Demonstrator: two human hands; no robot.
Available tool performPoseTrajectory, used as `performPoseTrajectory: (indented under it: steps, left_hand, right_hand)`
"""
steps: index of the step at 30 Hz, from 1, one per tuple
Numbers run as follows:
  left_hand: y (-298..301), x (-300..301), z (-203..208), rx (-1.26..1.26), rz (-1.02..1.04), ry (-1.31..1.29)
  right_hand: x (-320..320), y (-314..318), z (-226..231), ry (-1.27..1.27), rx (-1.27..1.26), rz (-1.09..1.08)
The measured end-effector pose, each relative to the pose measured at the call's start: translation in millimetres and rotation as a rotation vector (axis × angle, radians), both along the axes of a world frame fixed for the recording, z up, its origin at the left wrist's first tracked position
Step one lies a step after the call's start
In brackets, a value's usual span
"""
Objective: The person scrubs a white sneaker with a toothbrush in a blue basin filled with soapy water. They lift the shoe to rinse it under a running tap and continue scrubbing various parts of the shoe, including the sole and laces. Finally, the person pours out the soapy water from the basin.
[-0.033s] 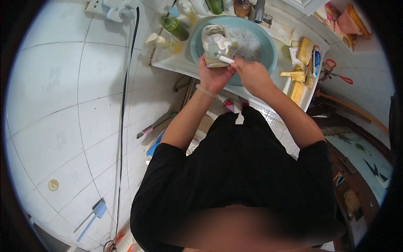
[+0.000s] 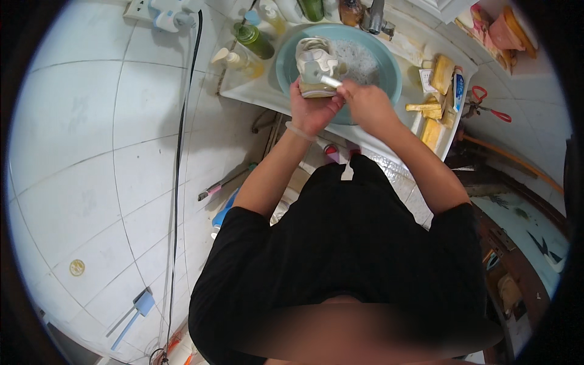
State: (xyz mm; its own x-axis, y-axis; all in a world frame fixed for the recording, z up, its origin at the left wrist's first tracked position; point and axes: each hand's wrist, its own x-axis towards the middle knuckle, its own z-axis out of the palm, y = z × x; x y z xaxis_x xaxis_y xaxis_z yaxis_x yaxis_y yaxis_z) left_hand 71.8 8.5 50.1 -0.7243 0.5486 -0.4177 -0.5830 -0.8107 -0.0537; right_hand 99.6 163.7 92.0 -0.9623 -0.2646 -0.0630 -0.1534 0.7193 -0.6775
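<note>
My left hand [image 2: 309,112] is closed around the near end of a white, grey and beige sneaker [image 2: 316,61], holding it up over a light-blue basin [image 2: 392,91]. In my closed right hand [image 2: 368,108] is the handle of a small white brush [image 2: 330,81]. Its head rests against the side of the shoe and is hard to make out. White suds [image 2: 362,64] float on the water in the basin to the right of the shoe.
The basin stands in a white sink [image 2: 249,91] below a metal faucet [image 2: 376,15]. Green bottles [image 2: 254,40] and a pump bottle [image 2: 243,62] line the left side. Yellow soap bars [image 2: 442,73] and a toothpaste tube [image 2: 458,88] lie at the right, near red-handled scissors [image 2: 486,104].
The sneaker has shifted slightly to the right. My right hand and the brush have moved a little to the right along with it; both grips are the same.
</note>
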Motion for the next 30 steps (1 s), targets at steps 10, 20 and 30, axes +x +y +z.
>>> performPoseTrajectory:
  steps: [10,20,30]
  left_hand:
    - [15,-12,14,-0.295,-0.010,0.138]
    - [28,-4,15,-0.433,-0.061,0.174]
    - [30,0,17,-0.569,0.021,0.254]
  right_hand:
    - [17,17,3,-0.049,0.134,-0.036]
    - [2,3,30,0.018,0.307,0.002]
    - [28,14,26,-0.023,0.281,-0.083]
